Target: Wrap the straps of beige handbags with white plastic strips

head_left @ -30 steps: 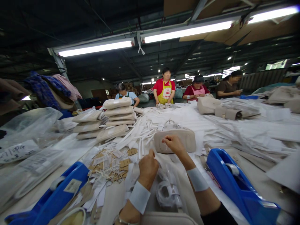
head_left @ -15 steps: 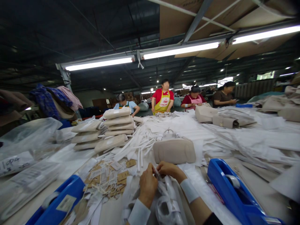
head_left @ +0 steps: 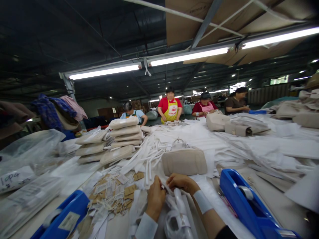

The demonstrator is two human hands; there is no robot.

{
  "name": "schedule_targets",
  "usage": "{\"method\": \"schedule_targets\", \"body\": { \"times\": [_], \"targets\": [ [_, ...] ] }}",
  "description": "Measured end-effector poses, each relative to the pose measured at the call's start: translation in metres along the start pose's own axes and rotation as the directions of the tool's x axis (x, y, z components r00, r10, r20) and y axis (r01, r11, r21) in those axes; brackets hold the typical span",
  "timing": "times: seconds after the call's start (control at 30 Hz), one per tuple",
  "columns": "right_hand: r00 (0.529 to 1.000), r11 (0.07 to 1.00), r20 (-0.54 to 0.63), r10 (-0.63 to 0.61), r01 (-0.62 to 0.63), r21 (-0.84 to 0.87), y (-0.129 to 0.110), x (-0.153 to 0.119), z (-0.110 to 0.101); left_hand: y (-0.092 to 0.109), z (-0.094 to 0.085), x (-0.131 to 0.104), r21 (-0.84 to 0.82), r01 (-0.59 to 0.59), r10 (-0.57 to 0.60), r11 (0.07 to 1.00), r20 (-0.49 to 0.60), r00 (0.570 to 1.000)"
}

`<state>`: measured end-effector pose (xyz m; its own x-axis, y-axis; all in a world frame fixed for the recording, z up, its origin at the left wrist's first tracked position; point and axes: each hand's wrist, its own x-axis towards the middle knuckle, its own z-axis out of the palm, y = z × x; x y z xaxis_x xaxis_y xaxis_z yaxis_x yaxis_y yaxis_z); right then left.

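Note:
Low in the middle of the head view, my left hand [head_left: 156, 196] and my right hand [head_left: 181, 183] pinch a thin whitish wrapped strip [head_left: 166, 188] between their fingertips. The fingers of both are closed, and their tips nearly meet. Below them lies a clear-wrapped coil [head_left: 174, 221] with white wrapping, over a beige bag piece. Just beyond my hands sits a beige handbag [head_left: 184, 161] with a wrapped handle. Brown paper tags [head_left: 129, 190] with white strings are heaped to the left of my left hand.
Blue tape dispensers stand at left [head_left: 63, 215] and right [head_left: 251, 202]. Stacked beige pieces [head_left: 126, 131] rise at back left. White foam sheets [head_left: 189, 132] spread across the table. Several people are at the far side, one in a yellow apron [head_left: 172, 111].
The view has shifted slightly. Both hands stay together at the strip, with small finger movements. The person in the yellow apron has turned their head and lowered it.

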<state>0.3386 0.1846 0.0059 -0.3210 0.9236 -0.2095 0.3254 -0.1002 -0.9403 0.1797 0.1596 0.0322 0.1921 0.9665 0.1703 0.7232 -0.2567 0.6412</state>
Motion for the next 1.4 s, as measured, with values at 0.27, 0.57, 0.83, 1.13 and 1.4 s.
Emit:
{"method": "schedule_targets", "body": {
  "times": [0.27, 0.57, 0.83, 1.13, 1.4],
  "targets": [
    [0.998, 0.989, -0.048, -0.038, 0.044, 0.14, -0.009, -0.008, -0.01, 0.004, -0.005, 0.004, -0.291, 0.041, -0.048, 0.956, -0.015, 0.999],
    [0.988, 0.867, -0.059, -0.142, 0.153, 0.474, -0.01, -0.017, -0.031, 0.0, -0.001, 0.013, -0.628, -0.023, -0.026, 0.778, -0.068, 0.997],
    [0.977, 0.725, -0.067, -0.2, 0.194, 0.661, -0.002, -0.016, -0.028, 0.005, -0.007, 0.012, -0.748, -0.061, -0.061, 0.661, -0.134, 0.989],
    [0.968, 0.728, -0.123, -0.219, 0.246, 0.64, 0.0, -0.006, -0.019, 0.005, -0.013, 0.006, -0.888, -0.059, -0.153, 0.457, -0.143, 0.978],
    [0.975, 0.821, -0.136, -0.177, 0.223, 0.526, -0.005, -0.009, -0.018, 0.009, -0.015, 0.006, -0.893, -0.038, -0.257, 0.448, -0.169, 0.951]
  ]
}}
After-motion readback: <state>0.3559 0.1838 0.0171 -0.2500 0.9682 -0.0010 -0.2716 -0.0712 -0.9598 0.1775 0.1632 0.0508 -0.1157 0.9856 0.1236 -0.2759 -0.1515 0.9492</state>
